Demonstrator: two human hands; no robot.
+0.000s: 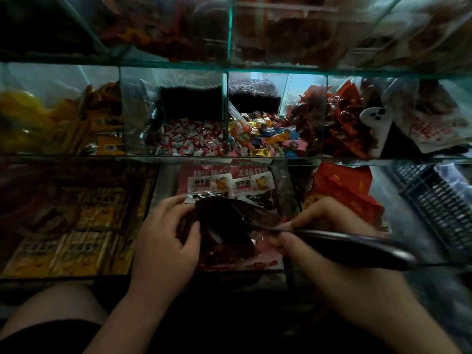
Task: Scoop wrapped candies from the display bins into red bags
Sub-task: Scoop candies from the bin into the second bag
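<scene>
**A:** Holding the red bag (237, 246), is that the left hand (166, 236)?

**B:** Yes. Its fingers curl over the bag's far edge and the thumb presses the near side, so the mouth gapes toward the right. The bag hangs low over the front middle bin, above white-labelled packets (229, 185).

**A:** And the right hand (314, 233)?

**B:** It grips the scoop (344, 242) by its black handle, with the fingers wrapped over the top and the thumb underneath. The thin metal neck runs left from the hand into the bag's mouth.

**A:** Anything in the scoop?

**B:** I cannot tell. The bowl is dark and sunk inside the bag.

**A:** Where are the wrapped candies?

**B:** In 2 glass bins on the shelf behind, side by side. The red-and-white candies (189, 141) are on the left and the mixed bright candies (265, 139) on the right, with a glass wall between them. Both are well apart from the hands.

**A:** What is around the front bin?

**B:** Yellow boxes (76, 226) lie to its left and red packets (342, 190) to its right. A black crate (439, 208) sits at the far right.
</scene>
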